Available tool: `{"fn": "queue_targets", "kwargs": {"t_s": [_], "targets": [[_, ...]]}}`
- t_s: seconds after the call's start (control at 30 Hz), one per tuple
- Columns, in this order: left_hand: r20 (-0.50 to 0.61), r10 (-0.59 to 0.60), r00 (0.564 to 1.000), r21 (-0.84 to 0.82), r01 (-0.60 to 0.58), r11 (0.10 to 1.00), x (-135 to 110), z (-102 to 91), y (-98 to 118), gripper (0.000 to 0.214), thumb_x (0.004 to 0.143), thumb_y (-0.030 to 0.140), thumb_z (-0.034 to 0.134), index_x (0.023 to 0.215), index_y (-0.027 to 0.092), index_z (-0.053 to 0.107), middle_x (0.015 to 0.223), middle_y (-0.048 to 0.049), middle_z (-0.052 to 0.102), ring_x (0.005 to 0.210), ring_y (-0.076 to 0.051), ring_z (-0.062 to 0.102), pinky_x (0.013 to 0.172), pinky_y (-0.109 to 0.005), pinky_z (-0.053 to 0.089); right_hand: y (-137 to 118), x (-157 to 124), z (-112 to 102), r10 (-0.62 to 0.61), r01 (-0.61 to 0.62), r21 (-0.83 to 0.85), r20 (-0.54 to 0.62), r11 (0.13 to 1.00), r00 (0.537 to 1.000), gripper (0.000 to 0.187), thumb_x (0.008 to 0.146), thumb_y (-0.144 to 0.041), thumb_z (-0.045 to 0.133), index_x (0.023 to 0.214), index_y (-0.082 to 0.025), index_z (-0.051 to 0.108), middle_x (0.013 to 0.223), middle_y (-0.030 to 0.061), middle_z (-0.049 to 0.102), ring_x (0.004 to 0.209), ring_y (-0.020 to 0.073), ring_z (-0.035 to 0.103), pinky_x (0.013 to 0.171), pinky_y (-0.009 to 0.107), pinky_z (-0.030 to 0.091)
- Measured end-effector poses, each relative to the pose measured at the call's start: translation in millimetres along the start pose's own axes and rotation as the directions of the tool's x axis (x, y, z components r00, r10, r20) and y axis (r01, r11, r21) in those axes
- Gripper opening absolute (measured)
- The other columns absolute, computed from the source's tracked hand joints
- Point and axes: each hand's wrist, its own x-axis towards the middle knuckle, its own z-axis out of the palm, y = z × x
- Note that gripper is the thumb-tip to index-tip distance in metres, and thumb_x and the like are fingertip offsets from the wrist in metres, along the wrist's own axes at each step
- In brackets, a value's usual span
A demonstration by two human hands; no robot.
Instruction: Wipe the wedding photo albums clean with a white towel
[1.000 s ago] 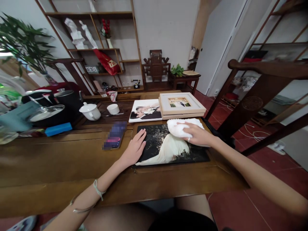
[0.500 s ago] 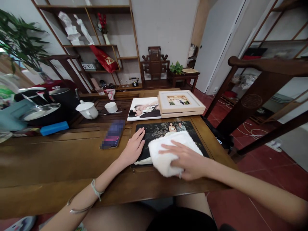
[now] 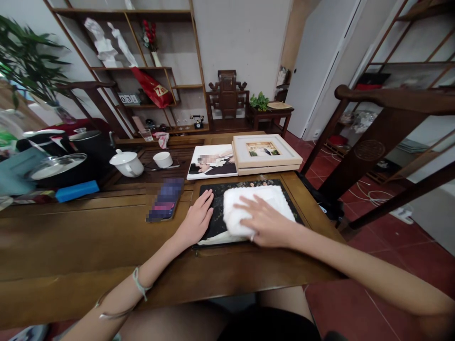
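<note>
Head view, centre frame: I count three pictures on the surface [image 3: 88,237], one dark print [image 3: 217,225] nearest me, with one lighter print [image 3: 212,162] and one framed photo [image 3: 265,150] behind it. My left grip [image 3: 196,221] lies released, flat on the dark print's left edge. My right grip [image 3: 268,225], fingers spread and unclenched, presses one white towel [image 3: 261,196] onto that print.

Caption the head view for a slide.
Right hand presses a white cloth on a dark photo print; left hand rests on its edge.

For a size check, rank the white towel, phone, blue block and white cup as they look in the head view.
1. white towel
2. phone
3. blue block
4. white cup, though it sits farther from the camera.
</note>
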Motion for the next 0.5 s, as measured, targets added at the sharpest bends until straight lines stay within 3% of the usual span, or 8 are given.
{"fn": "queue_targets", "kwargs": {"t_s": [0.1,0.17,0.3,0.4,0.5], "targets": [[-0.003,0.015,1.000,-0.010,-0.015,1.000,0,-0.3,-1,0.050,0.096,0.035,0.027,0.143,0.017,0.034,0.152,-0.0121,0.029,0.141,-0.025,0.023,0.113,-0.051,0.022,-39,-3,2,-0.126,0.124,0.051,0.025,0.991,0.992,0.029,0.070,-0.025,0.064,0.099,-0.019,0.068,0.144,0.0170,0.039,0.135,0.0425,0.025,0.103,0.065,0.021],[0.004,0.014,1.000,-0.027,-0.014,1.000,0,-0.7,-2,0.050,0.097,0.035,0.027,0.143,0.019,0.033,0.153,-0.0112,0.028,0.142,-0.025,0.022,0.113,-0.051,0.021,-42,-3,3,-0.131,0.129,0.081,0.020,0.988,0.991,0.030,0.071,-0.025,0.064,0.100,-0.019,0.068,0.143,0.0162,0.041,0.135,0.0405,0.026,0.104,0.063,0.022],[0.011,0.013,1.000,-0.087,-0.012,0.996,0,-1.7,-6,0.050,0.097,0.036,0.028,0.144,0.021,0.032,0.154,-0.0090,0.026,0.143,-0.024,0.020,0.114,-0.051,0.018,-2,8,2,0.069,-0.067,0.067,-0.039,0.996,0.997,0.030,0.075,-0.019,0.059,0.104,-0.017,0.065,0.134,0.0166,0.051,0.133,0.0340,0.035,0.103,0.057,0.028],[0.002,0.033,0.999,-0.146,-0.033,0.989,0,-3.3,-7,0.049,0.097,0.036,0.029,0.144,0.024,0.032,0.154,-0.0070,0.026,0.143,-0.023,0.020,0.114,-0.050,0.018,35,19,-1,0.243,-0.242,0.022,-0.086,0.970,0.966,0.024,0.080,-0.020,0.055,0.101,-0.016,0.065,0.122,0.0178,0.059,0.127,0.0339,0.042,0.099,0.053,0.034],[-0.014,0.049,0.999,-0.174,-0.050,0.983,-1,-4.9,-4,0.049,0.097,0.034,0.028,0.144,0.024,0.032,0.154,-0.0068,0.027,0.142,-0.022,0.022,0.115,-0.048,0.018,45,28,-2,0.318,-0.320,-0.019,-0.079,0.947,0.945,0.025,0.082,-0.021,0.052,0.103,-0.016,0.065,0.119,0.0166,0.060,0.126,0.0339,0.043,0.098,0.052,0.036]]}}
